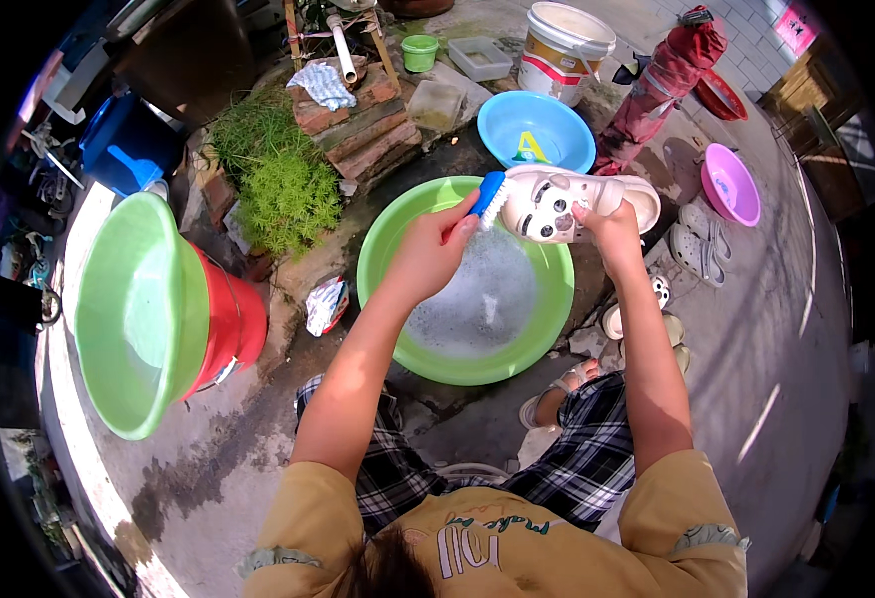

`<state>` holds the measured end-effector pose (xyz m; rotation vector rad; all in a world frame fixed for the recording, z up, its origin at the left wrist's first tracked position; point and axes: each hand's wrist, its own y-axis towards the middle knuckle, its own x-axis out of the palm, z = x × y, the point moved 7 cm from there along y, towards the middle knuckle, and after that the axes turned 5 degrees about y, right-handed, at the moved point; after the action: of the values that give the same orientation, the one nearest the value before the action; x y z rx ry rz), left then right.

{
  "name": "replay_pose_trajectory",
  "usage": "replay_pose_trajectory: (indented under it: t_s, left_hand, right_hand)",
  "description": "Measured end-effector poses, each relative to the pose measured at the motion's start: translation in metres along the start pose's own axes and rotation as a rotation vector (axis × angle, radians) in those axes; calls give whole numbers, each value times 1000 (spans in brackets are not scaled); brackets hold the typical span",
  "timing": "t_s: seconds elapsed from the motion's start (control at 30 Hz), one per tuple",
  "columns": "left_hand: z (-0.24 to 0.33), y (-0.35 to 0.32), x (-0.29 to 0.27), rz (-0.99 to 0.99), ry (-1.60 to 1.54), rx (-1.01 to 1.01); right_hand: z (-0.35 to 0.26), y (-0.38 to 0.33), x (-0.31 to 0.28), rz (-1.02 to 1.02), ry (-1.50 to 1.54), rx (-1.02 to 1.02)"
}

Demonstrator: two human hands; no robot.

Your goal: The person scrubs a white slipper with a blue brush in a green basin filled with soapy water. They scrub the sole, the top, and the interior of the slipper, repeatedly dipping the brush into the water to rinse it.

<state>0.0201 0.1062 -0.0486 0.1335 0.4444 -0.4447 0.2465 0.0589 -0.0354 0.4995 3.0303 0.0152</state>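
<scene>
My left hand (431, 247) is closed round a blue scrub brush (488, 194) whose white bristles touch the toe of a clog. The clog (540, 206) is pale cream with a dark-eyed animal face on its top. At its side my right hand (612, 231) grips it, thumb on the upper and the other fingers hidden beneath. Both hands are held above the far right part of a green basin (386, 339). Foamy, greyish water (477, 299) fills the basin's bottom.
Left stands a red bucket (233, 324) with a tilted green basin (98, 344) on it. A blue basin (517, 105) lies beyond the clog. Grey clogs (692, 246) and a pink basin (731, 184) are at right. A crumpled packet (325, 307) rests beside the foamy basin.
</scene>
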Motion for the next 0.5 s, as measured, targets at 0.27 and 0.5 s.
replay_pose_trajectory:
  t_s: [0.27, 0.5]
  left_hand:
    - [8, 7, 9, -96, -50, 35]
    - [18, 16, 25, -147, -253, 22]
  right_hand:
    - [7, -5, 31, -191, -231, -182]
    - [-15, -21, 35, -361, -299, -326]
